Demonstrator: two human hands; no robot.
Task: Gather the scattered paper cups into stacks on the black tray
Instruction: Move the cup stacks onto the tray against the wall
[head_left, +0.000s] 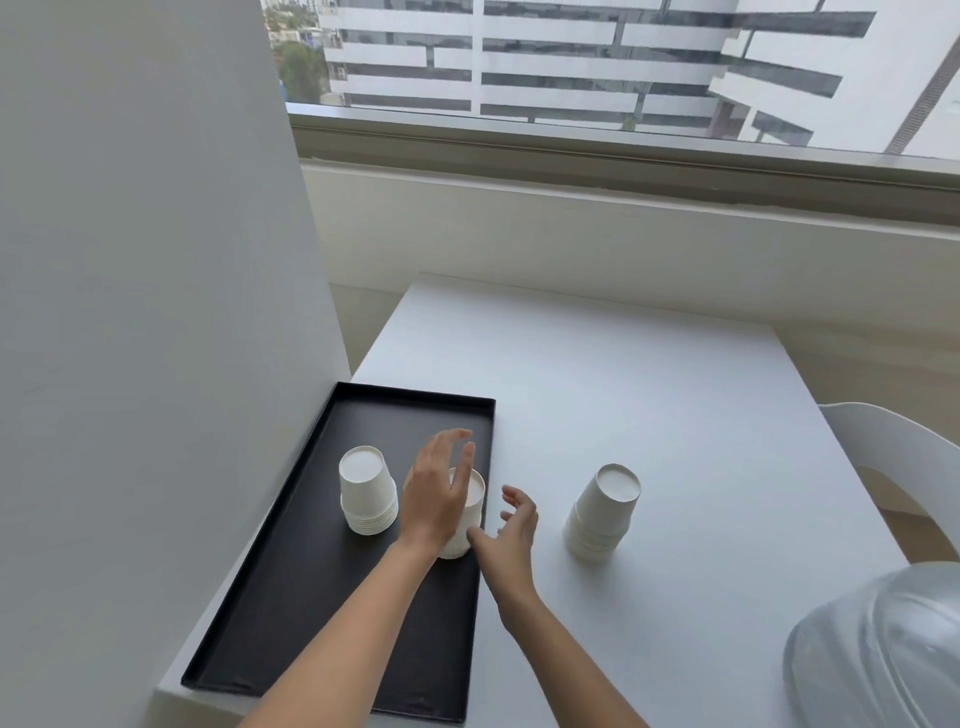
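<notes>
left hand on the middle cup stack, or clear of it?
Cannot tell. In the head view the left hand overlaps the middle cup stack on the black tray, fingers spread open, so no contact or gap shows plainly.

**White table by the window**

The white table (649, 395) carries a black tray (311, 597) along its left edge. To the right of the tray, well apart from it, a stack of upturned paper cups (605, 512) stands directly on the tabletop (bottoms up, leaning slightly). Farther right of the tray, at the near corner, sits a clear plastic dome (878, 654).
</notes>
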